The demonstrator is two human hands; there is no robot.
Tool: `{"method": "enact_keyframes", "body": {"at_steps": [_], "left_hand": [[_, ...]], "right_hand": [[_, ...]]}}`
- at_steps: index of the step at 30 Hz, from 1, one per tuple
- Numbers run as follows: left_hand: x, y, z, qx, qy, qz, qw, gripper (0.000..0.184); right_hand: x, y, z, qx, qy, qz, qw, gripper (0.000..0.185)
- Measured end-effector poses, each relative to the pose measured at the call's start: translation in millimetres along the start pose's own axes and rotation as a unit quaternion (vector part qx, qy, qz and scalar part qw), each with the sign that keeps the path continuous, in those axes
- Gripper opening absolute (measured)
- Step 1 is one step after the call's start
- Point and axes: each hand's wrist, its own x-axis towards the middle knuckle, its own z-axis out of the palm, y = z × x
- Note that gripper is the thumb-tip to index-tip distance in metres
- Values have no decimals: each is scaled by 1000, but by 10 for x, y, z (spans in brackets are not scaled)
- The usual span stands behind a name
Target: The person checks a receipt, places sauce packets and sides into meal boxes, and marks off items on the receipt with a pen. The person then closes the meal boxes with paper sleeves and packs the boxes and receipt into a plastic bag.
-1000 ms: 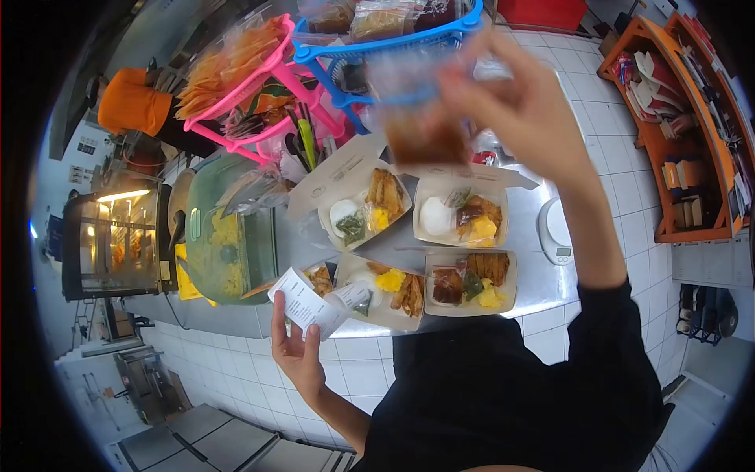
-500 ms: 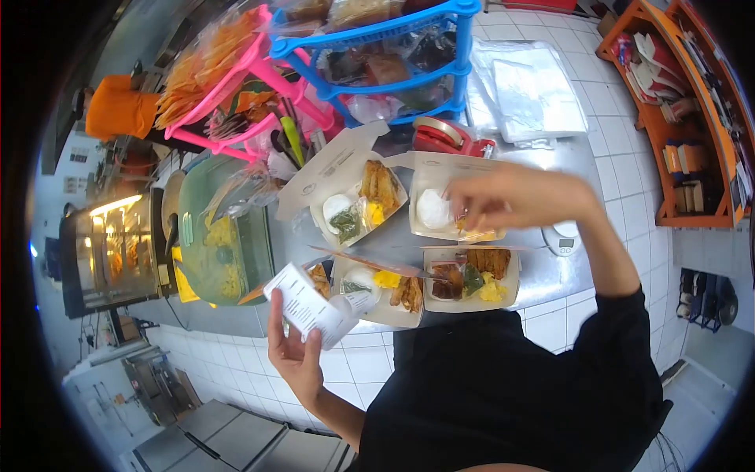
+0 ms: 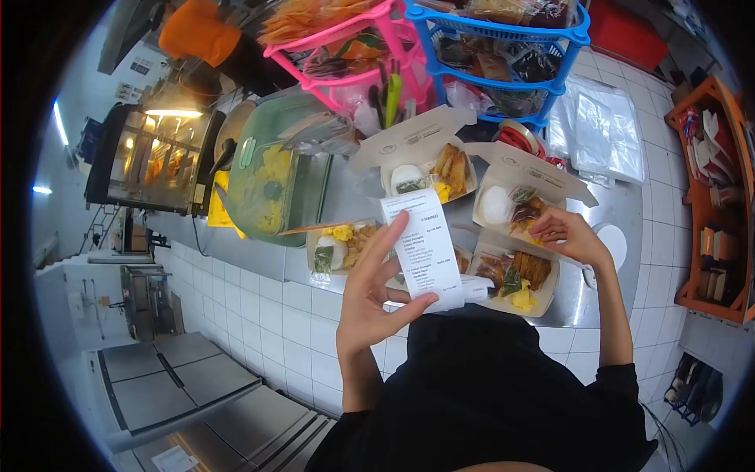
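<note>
My left hand (image 3: pixel 366 307) grips a long printed receipt (image 3: pixel 429 256) between thumb and fingers, with its lower end curling to the right. My right hand (image 3: pixel 578 237) hovers with loosely bent, parted fingers at the edge of an open meal box (image 3: pixel 481 219) with rice, and I see nothing held in it. Below that, another box (image 3: pixel 544 303) contains fried pieces, greens and yellow food. At the back, a third open box (image 3: pixel 385 182) has rice and fried food. The receipt and my left hand partly hide more food (image 3: pixel 338 250) on the left.
A green tub (image 3: pixel 252 177) of yellow food stands left on the metal table (image 3: pixel 586 295). Behind the boxes are a pink rack (image 3: pixel 338 82), a blue rack (image 3: pixel 503 27), a red tape dispenser (image 3: pixel 519 138) and plastic bags (image 3: pixel 605 130). A person in orange (image 3: pixel 200 33) is at the far left.
My left hand has brought the receipt right and up, turning it toward the camera, over the boxes. My right hand has slowed over the right-hand box. The view has shifted left.
</note>
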Motion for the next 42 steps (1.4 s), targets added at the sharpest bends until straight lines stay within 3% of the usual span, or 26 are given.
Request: {"method": "enact_keyframes", "body": {"at_steps": [3,9,12,15,18,21,23,25,27,29,32,38,42], "left_hand": [[-67,21,-7,13,-9,12,1000,94],[-168,69,-34,17,1,6,1000,96],[-195,73,-48,13,7,5,1000,95],[-229,76,-68,5,12,2,1000,94],[-232,36,-120,27,-2,12,1000,93],[-221,27,-147,27,0,9,1000,83],[-206,3,-193,46,-10,23,999,77],[-201,26,-206,43,-13,22,999,73],[-200,45,-213,39,-11,20,999,70],[-210,53,-227,34,-7,16,999,69],[-227,32,-260,29,0,21,999,69],[-245,-30,-373,24,11,15,1000,70],[-253,-35,-423,9,25,15,1000,73]], "right_hand": [[126,2,2,33,83,-4,996,28],[249,-157,144,54,93,-53,993,23],[272,-255,221,106,109,-30,988,24],[353,-306,294,126,196,-13,972,26],[387,-312,224,-33,223,-105,969,24],[328,-966,-75,55,193,-44,979,20],[428,-1233,-347,-69,339,-163,924,21],[634,-1535,-637,-107,467,-288,829,26],[899,-1702,-1017,-173,538,-323,759,39],[1197,-1747,-1408,-245,572,-249,742,57],[1477,-1783,-1602,-242,569,-224,753,68],[1517,-1748,-1569,-199,608,-162,751,71],[1613,-1598,-1779,-56,494,-278,822,72]]}}
